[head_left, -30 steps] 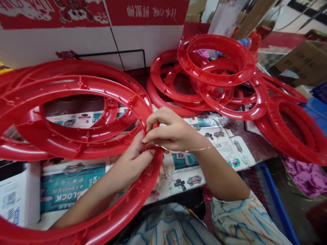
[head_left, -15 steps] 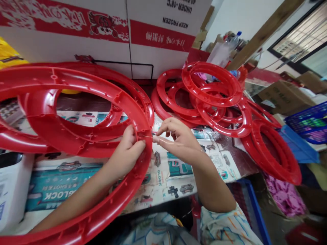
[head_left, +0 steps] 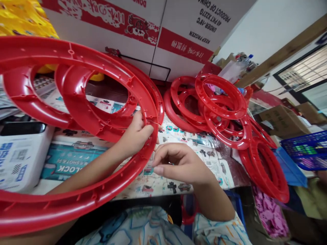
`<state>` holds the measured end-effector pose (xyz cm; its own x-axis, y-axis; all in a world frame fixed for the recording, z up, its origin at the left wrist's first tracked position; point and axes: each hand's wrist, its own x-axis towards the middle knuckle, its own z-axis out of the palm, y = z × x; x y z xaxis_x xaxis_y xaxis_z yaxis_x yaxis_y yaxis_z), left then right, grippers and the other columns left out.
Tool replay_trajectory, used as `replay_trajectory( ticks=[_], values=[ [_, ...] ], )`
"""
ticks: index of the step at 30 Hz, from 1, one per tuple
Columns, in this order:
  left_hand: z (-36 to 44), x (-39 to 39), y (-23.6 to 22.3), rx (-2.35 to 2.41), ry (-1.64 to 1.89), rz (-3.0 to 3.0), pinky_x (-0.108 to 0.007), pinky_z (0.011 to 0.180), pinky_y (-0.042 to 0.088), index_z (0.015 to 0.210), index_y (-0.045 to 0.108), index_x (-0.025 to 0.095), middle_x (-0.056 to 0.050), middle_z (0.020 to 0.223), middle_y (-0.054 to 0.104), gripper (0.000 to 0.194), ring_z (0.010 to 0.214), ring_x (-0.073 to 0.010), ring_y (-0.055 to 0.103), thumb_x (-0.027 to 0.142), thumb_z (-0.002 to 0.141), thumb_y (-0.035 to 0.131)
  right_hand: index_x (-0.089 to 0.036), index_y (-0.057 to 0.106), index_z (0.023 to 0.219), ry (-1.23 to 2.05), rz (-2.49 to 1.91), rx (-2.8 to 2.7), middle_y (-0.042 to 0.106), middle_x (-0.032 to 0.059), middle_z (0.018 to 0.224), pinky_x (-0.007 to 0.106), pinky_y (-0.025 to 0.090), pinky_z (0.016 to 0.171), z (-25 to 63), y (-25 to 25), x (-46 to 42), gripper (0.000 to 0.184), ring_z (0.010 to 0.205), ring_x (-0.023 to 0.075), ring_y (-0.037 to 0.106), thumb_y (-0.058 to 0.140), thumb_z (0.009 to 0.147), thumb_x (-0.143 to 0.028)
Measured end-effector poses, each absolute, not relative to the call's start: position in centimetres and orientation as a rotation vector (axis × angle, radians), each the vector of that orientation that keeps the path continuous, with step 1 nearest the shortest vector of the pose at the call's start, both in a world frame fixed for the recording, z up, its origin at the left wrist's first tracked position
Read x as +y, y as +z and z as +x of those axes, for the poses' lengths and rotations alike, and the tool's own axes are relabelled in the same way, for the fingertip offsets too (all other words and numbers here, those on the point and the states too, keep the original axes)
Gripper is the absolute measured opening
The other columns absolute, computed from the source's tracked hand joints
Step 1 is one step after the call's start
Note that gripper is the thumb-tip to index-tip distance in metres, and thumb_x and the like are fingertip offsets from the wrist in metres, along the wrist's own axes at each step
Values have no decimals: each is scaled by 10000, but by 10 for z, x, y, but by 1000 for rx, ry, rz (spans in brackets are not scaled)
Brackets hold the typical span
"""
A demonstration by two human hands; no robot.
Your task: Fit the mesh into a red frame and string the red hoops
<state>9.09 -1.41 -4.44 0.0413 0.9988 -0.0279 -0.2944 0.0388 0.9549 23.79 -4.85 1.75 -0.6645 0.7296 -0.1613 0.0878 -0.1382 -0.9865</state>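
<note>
My left hand (head_left: 140, 132) is closed around the rim of a large red plastic ring (head_left: 122, 190), its thumb and fingers pressed on the inner edge. The ring is tilted, with its ribbed hollow side towards me, and encircles my left forearm. A thin pale wire (head_left: 152, 122) crosses the rim just above my left thumb. Lower and to the right, my right hand (head_left: 181, 163) hovers apart from the ring. Its fingers are curled, with thumb and index tips close together; anything between them is too small to make out.
More red rings (head_left: 222, 97) lie stacked on the right of the table, and others (head_left: 76, 88) stand behind the held one. A white box-shaped device (head_left: 22, 160) sits at left. Behind is a big white carton (head_left: 178, 20). Printed card (head_left: 217, 170) covers the tabletop. A blue basket (head_left: 306, 146) stands right.
My right hand has moved down and away from the wire at the ring's rim. My left hand keeps its hold on the ring. The camera view has shifted and turned slightly.
</note>
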Motion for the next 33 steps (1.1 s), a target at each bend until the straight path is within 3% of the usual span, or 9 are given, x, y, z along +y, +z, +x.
replay_trajectory(
  ticks=[6,13,19,26,33],
  values=[
    [91,-14,-43,970,1290,979,-255,441,477,933,385,227,38,726,599,256,454,-117,555,136,717,488,-139,613,810,1771,-921,-1822,571,-5,725,190,433,585,238,21,-54,74,651,69,508,660,780,-188],
    [93,-16,-46,993,1357,1013,-263,611,501,960,456,214,-35,975,613,279,844,-179,609,115,704,505,-156,588,815,1667,-900,-1808,558,9,830,233,432,673,242,18,-63,50,740,90,513,612,776,-135],
    [96,-24,-46,951,1329,1062,-292,680,483,992,454,207,-16,933,594,274,806,-166,589,155,734,535,-165,580,833,1683,-1053,-1702,532,-14,736,209,413,604,242,22,-77,170,664,81,481,684,774,-286],
    [96,-39,-42,863,1267,1135,-319,770,464,1066,399,194,-10,963,571,470,823,-160,574,260,710,697,-166,590,682,947,-1303,-1649,525,-24,598,218,392,556,232,3,-82,225,558,79,457,571,855,-309],
    [95,-45,-41,822,1240,1135,-314,755,495,1066,370,216,-18,990,587,469,826,-162,611,273,736,699,-174,593,742,891,-1264,-1534,541,-10,629,240,431,589,229,-11,-85,232,601,100,505,505,889,-330]
  ],
)
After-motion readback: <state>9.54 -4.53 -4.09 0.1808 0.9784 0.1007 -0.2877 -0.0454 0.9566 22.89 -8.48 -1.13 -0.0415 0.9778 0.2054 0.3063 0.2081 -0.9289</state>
